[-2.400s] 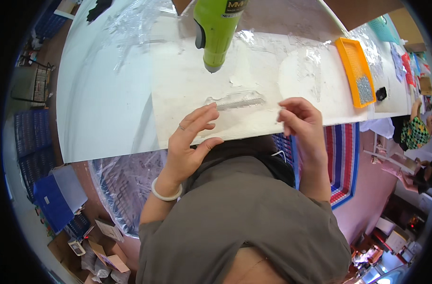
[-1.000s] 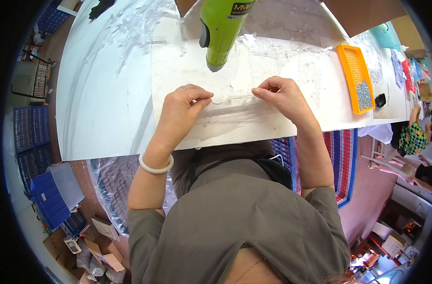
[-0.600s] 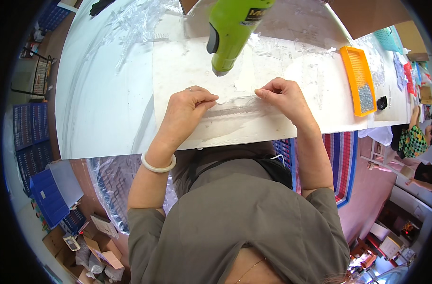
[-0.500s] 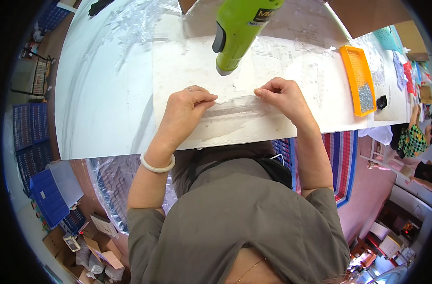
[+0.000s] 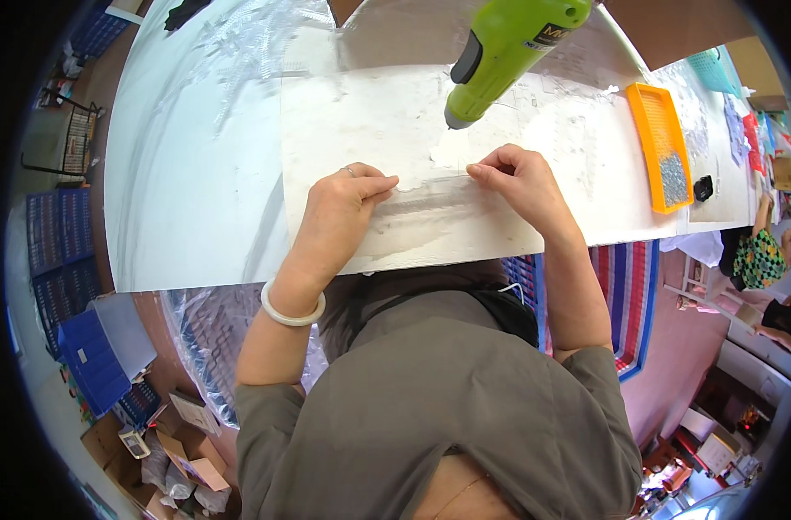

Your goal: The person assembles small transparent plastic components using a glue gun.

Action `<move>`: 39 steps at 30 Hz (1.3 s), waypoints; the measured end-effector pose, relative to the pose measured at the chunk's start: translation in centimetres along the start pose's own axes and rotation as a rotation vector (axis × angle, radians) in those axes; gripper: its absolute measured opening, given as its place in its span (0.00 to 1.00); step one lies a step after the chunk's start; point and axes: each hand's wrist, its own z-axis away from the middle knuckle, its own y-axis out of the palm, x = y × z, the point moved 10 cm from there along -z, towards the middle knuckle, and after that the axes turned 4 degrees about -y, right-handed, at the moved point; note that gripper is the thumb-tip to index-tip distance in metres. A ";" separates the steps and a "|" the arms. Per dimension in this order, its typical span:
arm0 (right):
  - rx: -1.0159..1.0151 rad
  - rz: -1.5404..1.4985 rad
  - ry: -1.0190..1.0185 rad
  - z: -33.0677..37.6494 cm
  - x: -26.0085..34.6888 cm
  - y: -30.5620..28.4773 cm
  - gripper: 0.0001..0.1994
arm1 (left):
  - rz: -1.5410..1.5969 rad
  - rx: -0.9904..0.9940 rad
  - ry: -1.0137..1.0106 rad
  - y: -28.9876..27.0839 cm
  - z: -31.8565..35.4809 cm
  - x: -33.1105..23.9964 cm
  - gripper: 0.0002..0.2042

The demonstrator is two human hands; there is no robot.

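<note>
My left hand (image 5: 339,212) and my right hand (image 5: 534,191) are both closed in a pinch over the near part of the white table (image 5: 205,234). Between their fingertips runs a thin, clear strip (image 5: 434,181), apparently plastic, held level at its two ends. Its exact shape is hard to make out against the white surface. Beyond the strip a green power screwdriver (image 5: 512,61) hangs over the table, tilted, with its dark tip pointing down. Neither hand touches it.
An orange tray (image 5: 648,113) with small metal parts (image 5: 673,178) stands at the right, beside a small black object (image 5: 703,187). Many clear strips (image 5: 252,56) lie at the far left. Cardboard (image 5: 681,30) rises at the far right. Two other people are at the right edge.
The green screwdriver has swung to the right and tilts more. Both hands keep their pinch on the clear strip, almost unmoved.
</note>
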 end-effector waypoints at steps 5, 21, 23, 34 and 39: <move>-0.006 -0.013 -0.021 0.1 0.0 0.2 0.14 | -0.059 0.000 0.030 0.0 -0.2 -0.5 0.09; -0.018 0.026 -0.026 0.4 0.6 0.1 0.13 | -0.049 0.019 0.016 0.1 -0.7 0.3 0.09; -0.019 0.024 -0.030 0.4 0.5 0.1 0.13 | -0.018 0.031 -0.017 0.1 -0.8 0.4 0.09; -0.071 0.028 -0.037 0.4 0.2 0.0 0.12 | -0.052 0.038 0.079 0.5 -0.7 0.1 0.09; -0.119 0.098 -0.142 1.3 1.0 0.0 0.12 | -0.122 0.029 0.158 0.8 0.7 -0.6 0.13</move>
